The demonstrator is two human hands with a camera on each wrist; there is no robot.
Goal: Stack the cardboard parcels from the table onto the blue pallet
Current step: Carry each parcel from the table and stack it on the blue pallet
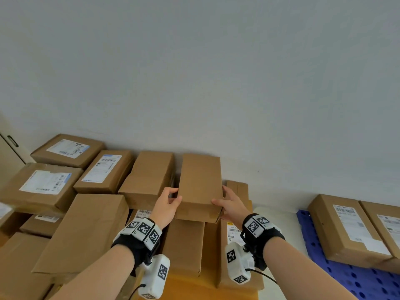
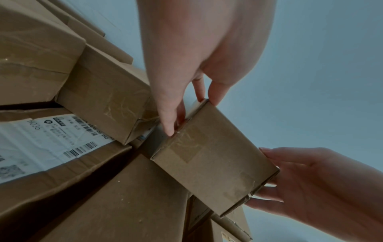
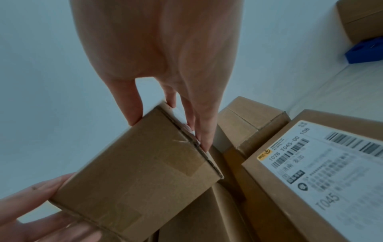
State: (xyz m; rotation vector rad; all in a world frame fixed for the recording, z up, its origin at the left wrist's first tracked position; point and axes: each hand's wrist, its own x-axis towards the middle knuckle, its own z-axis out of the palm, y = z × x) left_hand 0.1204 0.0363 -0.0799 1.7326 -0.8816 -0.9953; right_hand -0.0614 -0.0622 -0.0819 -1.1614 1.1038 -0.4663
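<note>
Plain grey wall behind; left hand [image 1: 167, 205] and right hand [image 1: 229, 204] clamp plain brown cardboard parcel [image 1: 200, 187] at its sides over table pile. Pickup step; next, carry right to blue plastic pallet [image 1: 346, 276].

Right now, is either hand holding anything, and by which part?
Both grip one plain cardboard parcel at its near end: left hand on the left edge, right hand on the right.

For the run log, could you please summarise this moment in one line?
left hand: grips plain brown cardboard parcel | right hand: grips it | blue plastic pallet: two parcels
</note>
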